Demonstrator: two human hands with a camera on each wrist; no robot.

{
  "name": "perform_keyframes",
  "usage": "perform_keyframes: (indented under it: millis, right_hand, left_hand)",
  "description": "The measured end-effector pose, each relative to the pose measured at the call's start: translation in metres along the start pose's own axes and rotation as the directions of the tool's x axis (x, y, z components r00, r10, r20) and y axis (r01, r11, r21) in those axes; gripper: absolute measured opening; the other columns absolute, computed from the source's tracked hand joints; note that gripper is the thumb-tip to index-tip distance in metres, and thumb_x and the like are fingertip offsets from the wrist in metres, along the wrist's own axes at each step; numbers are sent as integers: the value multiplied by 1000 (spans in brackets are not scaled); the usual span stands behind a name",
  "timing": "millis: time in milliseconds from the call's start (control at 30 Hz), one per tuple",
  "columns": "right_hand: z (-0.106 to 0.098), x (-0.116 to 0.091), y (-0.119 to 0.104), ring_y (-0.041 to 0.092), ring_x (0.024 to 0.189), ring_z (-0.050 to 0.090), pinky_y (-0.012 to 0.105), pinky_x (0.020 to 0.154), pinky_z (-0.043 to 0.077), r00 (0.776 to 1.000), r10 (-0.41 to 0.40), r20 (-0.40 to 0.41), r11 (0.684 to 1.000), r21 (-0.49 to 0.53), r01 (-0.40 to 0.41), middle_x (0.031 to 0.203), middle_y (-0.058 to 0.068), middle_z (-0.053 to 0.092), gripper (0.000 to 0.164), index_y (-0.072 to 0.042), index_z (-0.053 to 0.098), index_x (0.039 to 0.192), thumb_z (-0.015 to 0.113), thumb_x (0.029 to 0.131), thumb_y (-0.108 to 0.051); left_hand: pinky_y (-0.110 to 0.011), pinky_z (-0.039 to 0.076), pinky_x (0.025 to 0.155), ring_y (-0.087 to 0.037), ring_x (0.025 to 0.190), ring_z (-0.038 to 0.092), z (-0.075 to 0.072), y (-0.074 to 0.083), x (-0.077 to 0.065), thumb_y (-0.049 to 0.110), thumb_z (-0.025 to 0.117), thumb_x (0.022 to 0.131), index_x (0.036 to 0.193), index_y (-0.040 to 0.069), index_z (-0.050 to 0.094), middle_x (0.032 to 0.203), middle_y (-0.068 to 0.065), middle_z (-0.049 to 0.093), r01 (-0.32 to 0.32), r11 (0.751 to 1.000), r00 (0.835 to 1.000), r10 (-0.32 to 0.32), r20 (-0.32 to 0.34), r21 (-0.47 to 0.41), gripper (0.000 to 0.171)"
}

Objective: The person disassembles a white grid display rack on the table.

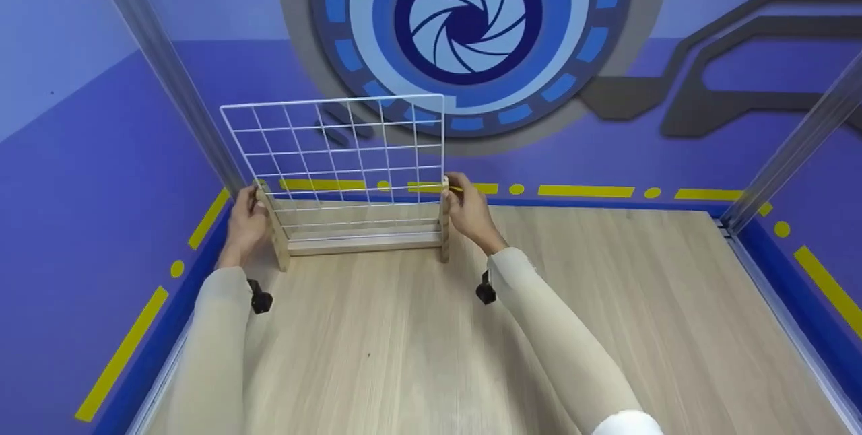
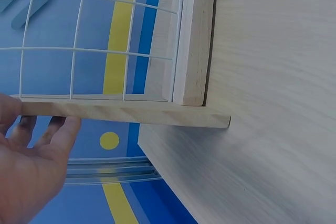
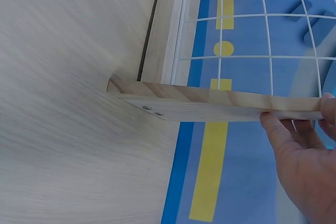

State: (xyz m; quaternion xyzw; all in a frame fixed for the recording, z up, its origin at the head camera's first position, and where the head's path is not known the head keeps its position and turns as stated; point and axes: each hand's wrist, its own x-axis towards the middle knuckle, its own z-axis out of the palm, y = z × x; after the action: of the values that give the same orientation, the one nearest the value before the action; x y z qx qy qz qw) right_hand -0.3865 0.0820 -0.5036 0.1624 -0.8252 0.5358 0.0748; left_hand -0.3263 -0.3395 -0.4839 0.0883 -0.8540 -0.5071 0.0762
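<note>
A white wire grid panel (image 1: 350, 152) stands upright in a wooden rack with a side board at each end and a bar (image 1: 363, 245) low between them. My left hand (image 1: 246, 223) holds the upper end of the left side board (image 2: 131, 113), thumb and fingers on either side of it in the left wrist view. At the other end, my right hand (image 1: 471, 209) pinches the top of the right side board (image 3: 210, 100). Two screw heads show on that board's outer face in the right wrist view. The rack's feet meet the wooden tabletop.
The wood-grain tabletop (image 1: 404, 341) runs toward me and off to the right. Behind the rack rises a blue printed wall (image 1: 572, 159), and metal posts (image 1: 161, 58) stand at the corners. Black wrist-worn devices (image 1: 260, 297) hang under both sleeves.
</note>
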Motion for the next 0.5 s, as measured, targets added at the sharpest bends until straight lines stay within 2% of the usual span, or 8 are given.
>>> perform_keyframes:
  millis: [233,500]
  right_hand:
    - [-3,3,2,37,139,60,44,116,49,1000,4,13,1000,2,-4,148,22,59,39,1,52,150,51,112,-4]
    - [2,2,4,36,140,59,44,116,49,1000,24,18,999,39,-25,149,22,59,39,-1,53,150,52,112,-6]
  left_hand:
    - [-57,27,129,-43,153,35,0,-4,-3,9,29,115,169,6,21,173,-25,27,-34,999,999,34,10,-19,54]
    - [-54,25,131,-41,160,29,-4,-13,-11,7,32,114,167,2,24,174,-24,27,-70,998,998,70,-4,-7,54]
